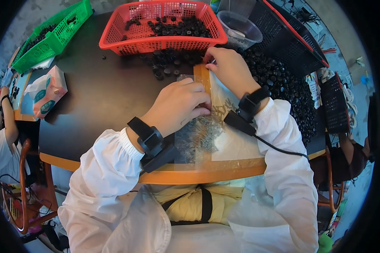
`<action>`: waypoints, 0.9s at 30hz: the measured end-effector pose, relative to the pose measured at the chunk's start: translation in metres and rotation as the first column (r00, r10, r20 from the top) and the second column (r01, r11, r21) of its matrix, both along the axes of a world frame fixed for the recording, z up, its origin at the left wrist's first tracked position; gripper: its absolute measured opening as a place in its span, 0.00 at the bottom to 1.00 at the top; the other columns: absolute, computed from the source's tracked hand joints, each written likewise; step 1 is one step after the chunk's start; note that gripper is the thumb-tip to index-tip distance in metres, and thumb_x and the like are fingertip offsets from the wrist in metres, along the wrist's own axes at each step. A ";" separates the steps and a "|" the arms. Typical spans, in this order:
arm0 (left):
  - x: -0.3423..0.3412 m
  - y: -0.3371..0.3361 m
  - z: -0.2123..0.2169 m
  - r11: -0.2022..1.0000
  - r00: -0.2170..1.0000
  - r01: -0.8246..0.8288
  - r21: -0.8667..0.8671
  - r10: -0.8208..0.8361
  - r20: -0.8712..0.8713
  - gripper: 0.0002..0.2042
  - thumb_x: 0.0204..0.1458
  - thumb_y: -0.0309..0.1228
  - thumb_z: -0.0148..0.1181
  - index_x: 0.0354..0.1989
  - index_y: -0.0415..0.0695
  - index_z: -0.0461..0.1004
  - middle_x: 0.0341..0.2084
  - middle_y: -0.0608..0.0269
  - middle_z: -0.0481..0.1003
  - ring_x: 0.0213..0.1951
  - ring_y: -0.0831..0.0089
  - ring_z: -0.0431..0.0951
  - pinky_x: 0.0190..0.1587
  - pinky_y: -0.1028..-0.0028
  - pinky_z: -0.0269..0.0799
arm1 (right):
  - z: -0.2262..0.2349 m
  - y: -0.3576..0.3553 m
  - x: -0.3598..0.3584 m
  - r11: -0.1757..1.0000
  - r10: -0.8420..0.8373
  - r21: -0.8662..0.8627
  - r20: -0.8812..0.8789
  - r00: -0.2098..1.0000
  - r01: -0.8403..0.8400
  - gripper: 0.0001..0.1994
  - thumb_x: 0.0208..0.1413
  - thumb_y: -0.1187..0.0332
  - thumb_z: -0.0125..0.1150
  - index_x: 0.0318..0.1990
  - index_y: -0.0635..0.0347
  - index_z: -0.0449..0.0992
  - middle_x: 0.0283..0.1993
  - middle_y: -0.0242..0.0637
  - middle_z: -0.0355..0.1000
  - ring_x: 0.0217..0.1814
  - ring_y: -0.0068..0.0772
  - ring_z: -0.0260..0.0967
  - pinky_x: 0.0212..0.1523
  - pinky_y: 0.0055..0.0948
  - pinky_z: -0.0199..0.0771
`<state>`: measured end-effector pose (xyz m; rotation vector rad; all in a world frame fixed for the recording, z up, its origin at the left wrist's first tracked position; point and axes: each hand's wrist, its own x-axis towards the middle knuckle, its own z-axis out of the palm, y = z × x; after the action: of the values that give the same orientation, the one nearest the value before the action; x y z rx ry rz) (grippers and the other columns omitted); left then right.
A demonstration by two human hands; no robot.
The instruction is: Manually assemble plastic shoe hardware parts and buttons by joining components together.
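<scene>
My left hand [179,101] is closed over a clear plastic bag [188,141] at the front of the table, fingertips pinched together beside a heap of thin metal screws or pins [209,130]. What those fingers hold, if anything, is hidden. Farther off, my right hand [231,69] has its thumb and index finger closed near loose black round knobs [166,63]; I cannot make out the small thing at its fingertips. A big pile of similar black knobs [278,80] lies just right of that hand.
Behind my hands stands a red basket [162,45] with black parts inside. A clear tub [240,31] and a black crate [283,33] are at the back right. To the left are a tissue pack [50,92] and a green basket [50,40]. Other people sit at both sides.
</scene>
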<state>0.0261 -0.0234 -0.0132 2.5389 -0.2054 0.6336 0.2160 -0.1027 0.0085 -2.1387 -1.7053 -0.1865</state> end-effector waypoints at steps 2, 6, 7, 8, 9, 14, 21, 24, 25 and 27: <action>-0.002 0.001 -0.004 1.000 1.000 -0.008 -0.014 0.008 -0.004 0.06 0.46 0.33 0.63 0.30 0.47 0.75 0.29 0.65 0.71 0.38 0.63 0.70 0.41 0.66 0.68 | 0.008 -0.009 -0.011 0.999 0.044 0.032 -0.083 0.996 -0.042 0.08 0.48 0.73 0.63 0.37 0.61 0.76 0.35 0.46 0.75 0.39 0.49 0.74 0.40 0.40 0.73; -0.005 0.002 -0.004 0.999 1.000 -0.007 -0.042 0.007 -0.018 0.07 0.47 0.32 0.62 0.33 0.46 0.73 0.30 0.64 0.71 0.38 0.61 0.70 0.42 0.65 0.68 | 0.025 -0.042 -0.038 0.998 0.066 0.052 -0.491 0.868 -0.047 0.09 0.50 0.74 0.64 0.41 0.61 0.79 0.38 0.41 0.77 0.39 0.33 0.76 0.40 0.26 0.74; -0.004 0.001 -0.004 0.999 1.000 -0.016 -0.047 0.016 -0.020 0.07 0.47 0.32 0.62 0.33 0.46 0.73 0.30 0.64 0.71 0.38 0.61 0.70 0.42 0.65 0.68 | 0.022 -0.049 -0.039 0.997 0.072 0.047 -0.494 0.867 -0.056 0.09 0.50 0.74 0.64 0.41 0.61 0.79 0.38 0.41 0.77 0.39 0.33 0.76 0.40 0.26 0.74; -0.004 0.001 -0.005 0.999 1.000 -0.016 -0.047 0.015 -0.015 0.07 0.47 0.30 0.62 0.33 0.46 0.73 0.30 0.63 0.71 0.38 0.60 0.70 0.42 0.65 0.68 | 0.019 -0.055 -0.039 0.995 0.105 0.065 -0.637 0.764 -0.082 0.09 0.51 0.73 0.64 0.41 0.62 0.80 0.39 0.39 0.77 0.40 0.27 0.75 0.41 0.23 0.74; -0.004 0.002 -0.005 0.999 1.000 -0.014 -0.043 0.014 -0.010 0.07 0.48 0.29 0.62 0.34 0.45 0.72 0.30 0.62 0.71 0.38 0.59 0.70 0.42 0.65 0.68 | 0.014 -0.059 -0.040 0.991 0.133 0.088 -0.760 0.636 -0.103 0.10 0.52 0.73 0.65 0.42 0.62 0.80 0.40 0.36 0.78 0.40 0.22 0.74 0.41 0.20 0.74; -0.004 0.003 0.003 0.943 0.993 -0.108 -0.316 0.115 0.004 0.07 0.48 0.25 0.63 0.37 0.44 0.75 0.31 0.62 0.73 0.33 0.66 0.73 0.37 0.71 0.70 | -0.002 -0.068 -0.039 0.992 0.115 0.127 -0.955 0.274 0.026 0.11 0.57 0.76 0.60 0.48 0.64 0.76 0.42 0.33 0.76 0.41 0.19 0.73 0.43 0.19 0.74; -0.009 -0.005 0.012 0.657 0.984 -0.116 -0.745 0.179 0.004 0.07 0.51 0.22 0.63 0.39 0.42 0.80 0.35 0.66 0.75 0.35 0.79 0.74 0.37 0.78 0.71 | -0.012 -0.068 -0.047 0.975 0.205 0.209 -0.977 0.057 0.075 0.12 0.57 0.77 0.59 0.49 0.67 0.74 0.41 0.36 0.76 0.40 0.21 0.75 0.41 0.20 0.76; -0.006 0.002 0.007 0.800 0.978 -0.046 -0.598 0.157 0.136 0.07 0.49 0.20 0.65 0.37 0.41 0.80 0.36 0.66 0.73 0.33 0.81 0.72 0.36 0.80 0.69 | -0.010 -0.068 -0.050 0.974 0.217 0.218 -0.976 0.030 0.057 0.11 0.57 0.78 0.59 0.48 0.68 0.74 0.40 0.36 0.77 0.39 0.21 0.75 0.40 0.20 0.76; -0.006 0.001 0.007 0.800 0.979 -0.045 -0.598 0.155 0.134 0.07 0.49 0.20 0.65 0.37 0.41 0.80 0.36 0.66 0.73 0.33 0.81 0.72 0.36 0.80 0.69 | -0.008 -0.068 -0.051 0.975 0.217 0.217 -0.976 0.001 0.051 0.11 0.57 0.78 0.59 0.47 0.67 0.74 0.40 0.36 0.77 0.39 0.21 0.75 0.40 0.20 0.75; -0.005 -0.001 0.008 0.776 0.969 -0.071 -0.627 0.204 0.143 0.07 0.48 0.19 0.65 0.35 0.41 0.81 0.36 0.67 0.70 0.32 0.83 0.70 0.35 0.82 0.68 | -0.005 -0.067 -0.054 0.975 0.218 0.216 -0.976 -0.027 0.050 0.11 0.57 0.78 0.60 0.47 0.67 0.74 0.40 0.36 0.77 0.39 0.21 0.75 0.39 0.19 0.75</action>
<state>0.0210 -0.0239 -0.0051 1.8563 0.1145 0.8564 0.1623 -0.1700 0.0032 -1.1828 -0.7266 1.0342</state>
